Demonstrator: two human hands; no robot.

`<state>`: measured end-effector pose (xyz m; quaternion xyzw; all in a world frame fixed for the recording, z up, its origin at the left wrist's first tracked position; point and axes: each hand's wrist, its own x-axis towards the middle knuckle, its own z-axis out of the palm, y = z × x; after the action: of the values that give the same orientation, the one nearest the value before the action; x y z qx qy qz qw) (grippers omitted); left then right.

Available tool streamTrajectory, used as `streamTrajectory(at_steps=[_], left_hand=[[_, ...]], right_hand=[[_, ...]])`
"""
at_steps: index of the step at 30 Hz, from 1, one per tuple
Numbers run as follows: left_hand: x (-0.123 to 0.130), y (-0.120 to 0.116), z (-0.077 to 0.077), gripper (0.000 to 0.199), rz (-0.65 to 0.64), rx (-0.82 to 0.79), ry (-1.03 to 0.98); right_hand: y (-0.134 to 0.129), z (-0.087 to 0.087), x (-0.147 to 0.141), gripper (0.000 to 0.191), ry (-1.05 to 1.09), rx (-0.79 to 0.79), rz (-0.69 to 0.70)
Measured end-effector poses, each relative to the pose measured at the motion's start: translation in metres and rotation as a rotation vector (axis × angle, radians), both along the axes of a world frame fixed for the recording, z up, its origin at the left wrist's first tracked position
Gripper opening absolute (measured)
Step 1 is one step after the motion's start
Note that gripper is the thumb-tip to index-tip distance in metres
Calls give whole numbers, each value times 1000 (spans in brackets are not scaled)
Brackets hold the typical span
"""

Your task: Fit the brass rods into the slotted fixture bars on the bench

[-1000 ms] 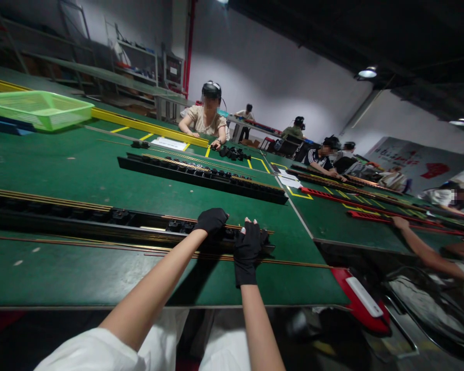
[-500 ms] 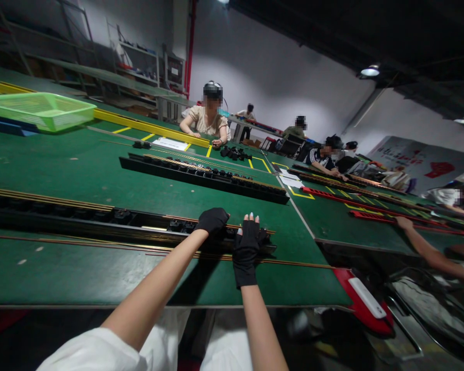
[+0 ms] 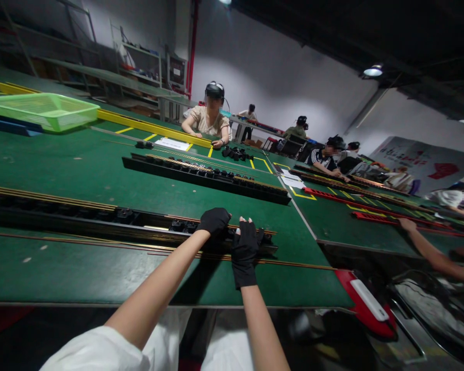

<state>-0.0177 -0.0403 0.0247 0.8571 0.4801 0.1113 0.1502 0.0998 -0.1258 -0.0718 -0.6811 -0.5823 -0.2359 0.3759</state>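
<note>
A long black channel (image 3: pixel 73 220), fitted with black blocks and thin brass strips, lies across the near part of the green table. My left hand (image 3: pixel 214 221), in a black fingerless glove, is closed over the channel near its right end; the fingertips are hidden. Just to its right, my right hand (image 3: pixel 247 247), gloved the same way, lies across the channel's end with its fingers bent over the far rim. What lies under the right palm cannot be seen. Loose brass strips (image 3: pixel 294 264) run along the near side, passing beneath my right wrist.
Beyond lies a second black channel (image 3: pixel 204 178) with blocks and strips. At the far left sits a green basket (image 3: pixel 73 117) near a yellow channel (image 3: pixel 150 126). A red item with a white bar (image 3: pixel 369 300) is at the table's right corner. Co-workers sit across and to the right.
My right fingers have drawn in and bent more over the channel. My left hand stays in nearly the same place. The view has shifted slightly.
</note>
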Motion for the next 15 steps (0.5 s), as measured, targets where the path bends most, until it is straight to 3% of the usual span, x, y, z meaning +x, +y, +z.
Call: streamTrajectory(at_steps=[10,15], left_hand=[[1,-3,2,34,10,-50,55],[-1,-5,1,35,-11,-27,50]], right_hand=[[-1,3,-5,46,-2,-33,-17],[2,1,-10,47,-80,-53,70]])
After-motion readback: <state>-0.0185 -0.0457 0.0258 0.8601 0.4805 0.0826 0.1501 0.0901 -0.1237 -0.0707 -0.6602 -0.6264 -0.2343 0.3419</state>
